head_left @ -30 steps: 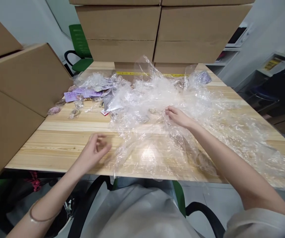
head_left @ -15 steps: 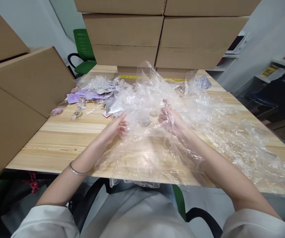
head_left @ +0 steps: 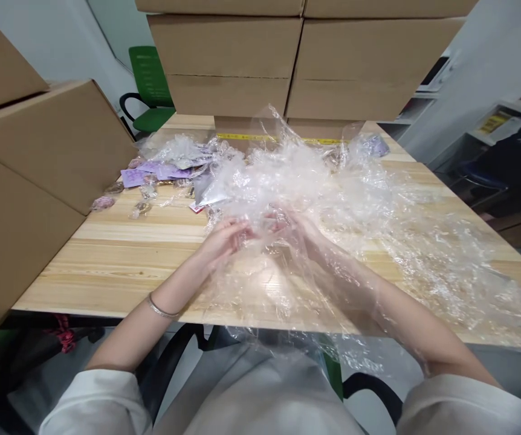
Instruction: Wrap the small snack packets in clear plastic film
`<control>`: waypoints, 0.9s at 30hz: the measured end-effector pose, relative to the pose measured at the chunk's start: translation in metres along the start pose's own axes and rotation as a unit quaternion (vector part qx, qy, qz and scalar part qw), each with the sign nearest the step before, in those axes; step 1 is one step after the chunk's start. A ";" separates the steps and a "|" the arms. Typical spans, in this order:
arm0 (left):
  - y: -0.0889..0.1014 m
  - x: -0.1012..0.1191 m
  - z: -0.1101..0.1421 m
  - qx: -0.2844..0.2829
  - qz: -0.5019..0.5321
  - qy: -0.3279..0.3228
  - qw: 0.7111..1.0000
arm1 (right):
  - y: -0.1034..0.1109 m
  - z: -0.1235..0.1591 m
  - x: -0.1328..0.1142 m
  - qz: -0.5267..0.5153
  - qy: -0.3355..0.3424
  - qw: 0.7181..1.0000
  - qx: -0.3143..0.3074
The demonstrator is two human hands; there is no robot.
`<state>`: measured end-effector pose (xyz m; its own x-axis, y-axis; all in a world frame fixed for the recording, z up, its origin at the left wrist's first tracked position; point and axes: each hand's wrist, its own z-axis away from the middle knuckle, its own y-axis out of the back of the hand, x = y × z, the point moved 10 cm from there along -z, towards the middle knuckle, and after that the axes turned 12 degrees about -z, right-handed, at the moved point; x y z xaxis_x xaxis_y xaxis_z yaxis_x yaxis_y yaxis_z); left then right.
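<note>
Thin, crinkled clear plastic film [head_left: 278, 284] spreads over the middle of the table and hangs past its front edge. My left hand [head_left: 228, 235], a bangle on its wrist, has its fingers curled in on the film's near-left part. Close by on the right, my right hand [head_left: 294, 223] is closed on the same film, and a loose layer drapes over that hand and forearm. Reflections in the film blur the fingertips of both hands. Behind them the film bunches into a tall heap [head_left: 297, 166].
Purple printed packets [head_left: 140, 176] and small wrapped items [head_left: 103, 202] lie at the back left. Large cardboard boxes [head_left: 224, 54] are stacked at the far edge, with another box [head_left: 52, 145] at the left. A green chair [head_left: 152, 81] stands behind the table [head_left: 119, 260].
My hands have come closer together, the right one moving left and nearer me, the left one slightly right. More film now hangs over the front edge and my right forearm.
</note>
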<state>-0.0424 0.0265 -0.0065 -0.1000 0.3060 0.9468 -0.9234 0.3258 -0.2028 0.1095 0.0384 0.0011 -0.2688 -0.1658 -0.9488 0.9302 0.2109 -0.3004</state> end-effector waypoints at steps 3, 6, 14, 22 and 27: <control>0.029 0.025 0.003 0.088 -0.037 -0.087 0.992 | 0.028 0.005 0.000 0.018 -0.054 0.997 0.050; 0.034 0.041 0.009 0.096 -0.092 -0.132 0.982 | 0.041 0.013 -0.012 0.148 -0.058 0.986 0.054; 0.086 0.042 0.008 0.187 -0.239 -0.118 0.946 | 0.075 0.035 -0.027 0.292 0.002 0.941 0.169; 0.184 0.107 -0.019 0.361 -0.607 -0.191 0.681 | 0.123 0.048 -0.009 0.302 0.042 0.925 0.228; 0.204 0.113 -0.086 0.277 -0.779 -0.149 0.542 | 0.126 0.046 0.004 0.284 0.055 0.932 0.217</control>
<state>-0.2104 0.2044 0.0377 0.9824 -0.1392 -0.1245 0.0663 -0.3635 0.9292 0.2369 0.0200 -0.0361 0.2967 -0.0411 -0.9541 0.9372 -0.1791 0.2992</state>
